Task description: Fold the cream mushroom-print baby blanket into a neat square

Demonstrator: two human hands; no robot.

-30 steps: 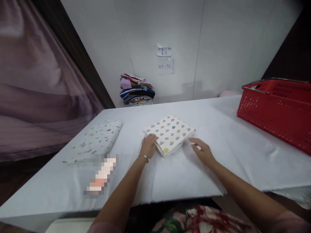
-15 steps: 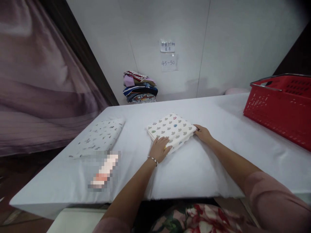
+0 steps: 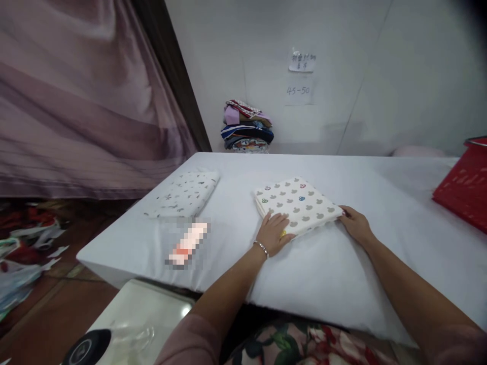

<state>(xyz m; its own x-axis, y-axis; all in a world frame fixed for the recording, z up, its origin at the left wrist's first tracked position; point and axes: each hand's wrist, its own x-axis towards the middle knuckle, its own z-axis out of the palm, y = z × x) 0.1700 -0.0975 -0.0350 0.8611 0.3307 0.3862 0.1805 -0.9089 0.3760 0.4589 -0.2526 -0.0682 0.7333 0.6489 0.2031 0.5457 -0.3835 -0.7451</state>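
A folded white cloth (image 3: 299, 203) with grey mushroom-like prints and a few coloured ones lies on the white-covered table (image 3: 236, 238) in front of me. My left hand (image 3: 273, 233), a bracelet at its wrist, rests on the cloth's near left edge with its fingers stretched out and thumb apart. At the right corner, my right hand (image 3: 355, 223) pinches the cloth between thumb and fingers. Further left lies a second folded white cloth (image 3: 186, 195) with small dark prints. A blurred-out long object (image 3: 188, 244) sits just nearer to me than that one.
A pile of folded fabrics (image 3: 247, 129) stands behind the table's far edge against the wall. The red basket (image 3: 466, 185) is at the right. A pink curtain (image 3: 95, 101) hangs on the left. Below the table's front edge is a white lid-like surface (image 3: 148, 309).
My view has turned left, so the table and cloths appear further right and less of the red basket shows. Both hands keep their places on the mushroom-print cloth.
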